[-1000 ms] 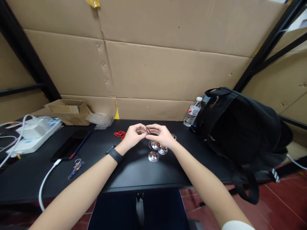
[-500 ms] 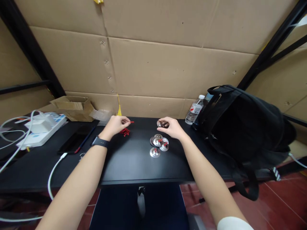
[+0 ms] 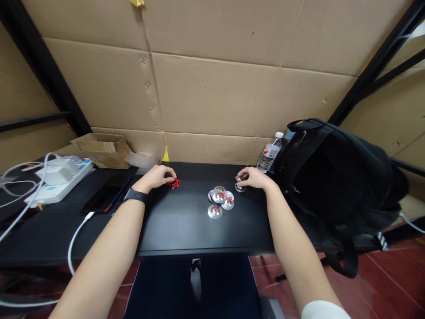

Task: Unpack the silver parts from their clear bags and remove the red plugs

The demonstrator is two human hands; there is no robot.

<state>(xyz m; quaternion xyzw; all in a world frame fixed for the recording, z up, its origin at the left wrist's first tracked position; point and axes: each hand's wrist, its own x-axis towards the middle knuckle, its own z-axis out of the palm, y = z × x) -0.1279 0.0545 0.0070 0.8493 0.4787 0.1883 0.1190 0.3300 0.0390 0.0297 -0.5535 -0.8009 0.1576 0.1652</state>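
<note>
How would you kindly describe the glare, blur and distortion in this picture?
Head view: soft pale sheen on the black table; head view: bright glints on the silver discs; head view: red cords too soft to separate by strand; head view: black posts slant steeply, probably partly wide-lens stretching.

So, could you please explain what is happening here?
Someone works bare-handed at a black table. The left hand is at a small pile of red cords. The right hand is at two metal discs near the water bottle; whether it grips one is hard to tell. Between the hands, toward the near edge, lie more metal discs, some with red on top.
</note>
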